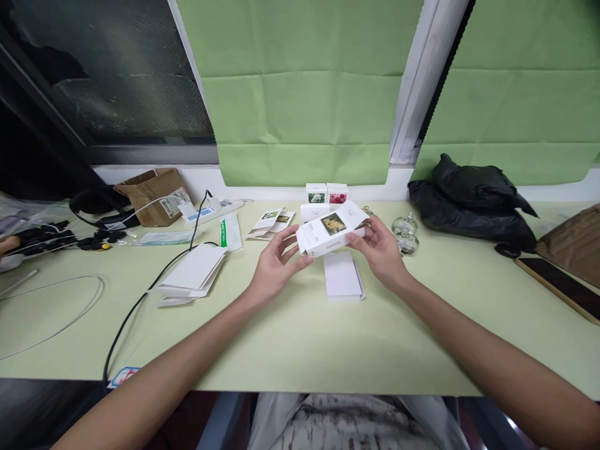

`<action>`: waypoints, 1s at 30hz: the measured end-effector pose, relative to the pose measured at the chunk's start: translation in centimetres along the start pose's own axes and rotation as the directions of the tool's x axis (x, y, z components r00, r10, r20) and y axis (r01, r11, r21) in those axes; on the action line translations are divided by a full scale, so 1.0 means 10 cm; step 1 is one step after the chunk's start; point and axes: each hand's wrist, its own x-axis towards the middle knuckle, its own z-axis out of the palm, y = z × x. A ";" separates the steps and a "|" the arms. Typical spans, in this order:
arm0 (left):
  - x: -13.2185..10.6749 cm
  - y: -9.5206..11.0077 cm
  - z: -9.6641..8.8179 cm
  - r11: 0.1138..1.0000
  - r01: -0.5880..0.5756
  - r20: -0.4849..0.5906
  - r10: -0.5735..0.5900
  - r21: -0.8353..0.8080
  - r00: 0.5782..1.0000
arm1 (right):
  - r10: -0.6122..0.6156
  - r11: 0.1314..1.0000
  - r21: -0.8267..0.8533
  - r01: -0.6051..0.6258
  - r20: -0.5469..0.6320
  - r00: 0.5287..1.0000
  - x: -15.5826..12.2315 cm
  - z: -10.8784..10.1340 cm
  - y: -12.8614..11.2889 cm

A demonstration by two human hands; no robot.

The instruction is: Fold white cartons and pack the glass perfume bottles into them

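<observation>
Both my hands hold a small white carton box (330, 231) with a yellow flower picture on its top, lifted a little above the pale green table (300, 337). My left hand (276, 265) grips the box's left end with curled fingers. At the box's right end, my right hand (379, 250) pinches it with thumb and fingers. A flat white folded carton (342, 276) lies on the table just below the box. Two small upright flower boxes (327, 193) stand behind, near the wall.
A stack of flat white cartons (192, 275) lies at the left, crossed by a black cable (140, 300). Leaflets (272, 222), a brown cardboard box (152, 195), glass bottles (405, 234), a black bag (469, 200) and a dark phone (557, 284) lie around.
</observation>
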 end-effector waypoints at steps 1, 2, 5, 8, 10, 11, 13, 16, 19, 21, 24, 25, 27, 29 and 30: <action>0.00 -0.01 0.00 1.000 0.005 -0.005 -0.005 -0.007 1.000 | 0.008 1.000 -0.006 -0.007 0.013 1.000 -0.01 0.01 -0.01; 0.01 -0.01 -0.01 1.000 0.009 -0.019 -0.009 -0.007 1.000 | 0.025 1.000 -0.007 -0.025 0.027 0.999 -0.02 0.02 -0.01; 0.03 -0.05 -0.06 1.000 0.007 -0.046 -0.007 0.014 0.999 | 0.110 0.993 0.049 -0.112 0.031 0.993 -0.01 -0.01 0.00; 0.05 -0.09 -0.12 1.000 0.006 -0.017 -0.005 0.031 1.000 | 0.218 0.962 0.166 -0.218 0.019 0.976 0.03 -0.06 0.02; 0.05 -0.10 -0.14 1.000 0.027 0.001 -0.027 0.016 1.000 | 0.270 0.935 0.224 -0.274 0.052 0.962 0.06 -0.08 0.01; 0.06 -0.10 -0.14 0.999 0.054 0.014 -0.054 -0.005 0.998 | 0.283 0.925 0.243 -0.291 0.068 0.957 0.08 -0.09 0.01; 0.06 -0.08 -0.15 0.987 0.139 0.054 -0.135 -0.081 0.989 | 0.297 0.913 0.268 -0.307 0.077 0.952 0.09 -0.09 -0.01; 0.07 -0.05 -0.15 0.942 0.254 0.113 -0.235 -0.218 0.965 | 0.308 0.911 0.271 -0.312 0.058 0.950 0.09 -0.08 -0.02; 0.07 -0.01 -0.15 0.920 0.297 0.138 -0.269 -0.257 0.953 | 0.290 0.924 0.242 -0.295 0.057 0.955 0.06 -0.06 -0.02; 0.06 0.00 -0.15 0.909 0.318 0.173 -0.279 -0.269 0.945 | 0.262 0.940 0.206 -0.272 0.074 0.962 0.03 -0.05 -0.01; 0.05 0.03 -0.15 0.879 0.352 0.232 -0.288 -0.320 0.929 | 0.218 0.959 0.151 -0.239 0.141 0.966 0.00 -0.05 0.00; 0.05 0.03 -0.15 0.871 0.361 0.245 -0.290 -0.334 0.925 | 0.209 0.963 0.138 -0.232 0.162 0.964 0.00 -0.05 0.01; 0.05 0.03 -0.16 0.859 0.371 0.258 -0.291 -0.353 0.921 | 0.188 0.971 0.115 -0.210 0.177 0.966 0.01 -0.06 0.01; 0.05 0.02 -0.16 0.848 0.377 0.260 -0.294 -0.373 0.920 | 0.165 0.979 0.088 -0.181 0.166 0.972 0.02 -0.07 0.01; 0.05 0.02 -0.16 0.839 0.381 0.260 -0.297 -0.388 0.919 | 0.154 0.983 0.073 -0.167 0.155 0.976 0.02 -0.07 0.01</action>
